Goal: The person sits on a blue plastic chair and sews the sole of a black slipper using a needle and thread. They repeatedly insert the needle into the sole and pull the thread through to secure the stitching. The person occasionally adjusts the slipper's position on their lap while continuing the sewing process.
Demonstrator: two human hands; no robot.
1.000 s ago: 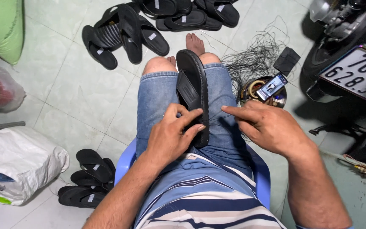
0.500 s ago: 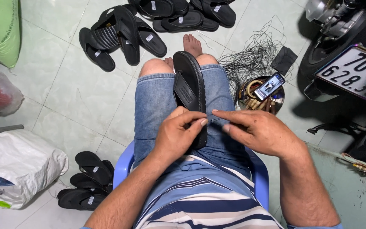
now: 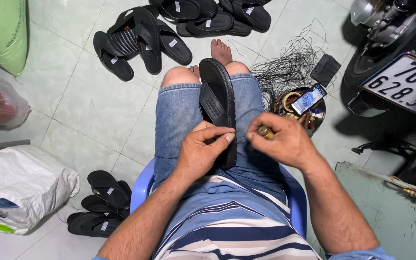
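1. Pale green tiled floor fills the view below me; I sit on a blue plastic chair in denim shorts and a striped shirt.
2. One black rubber sandal with a wide strap lies lengthwise between my thighs, toe end out past the knees, heel end toward my belly.
3. My left hand lies curled over the heel end of that sandal, thumb and forefinger pressed against its edge, the other fingers folded under.
4. My right hand sits just beside the sandal's right edge, fingers drawn together in a pinch on a small brownish tool; I cannot make out its working end.
5. Fingertips of the two hands are near each other but apart.
6. Loose pile of black sandals lies on the floor ahead of my knees; a smaller stack of black sandals lies left of the chair.
7. Tangle of thin black thread spreads on the tiles to the right, next to a round metal tin with a lit phone resting across it.
8. White woven sack sits at far left, a green sack above it, a motorbike's rear end at upper right.
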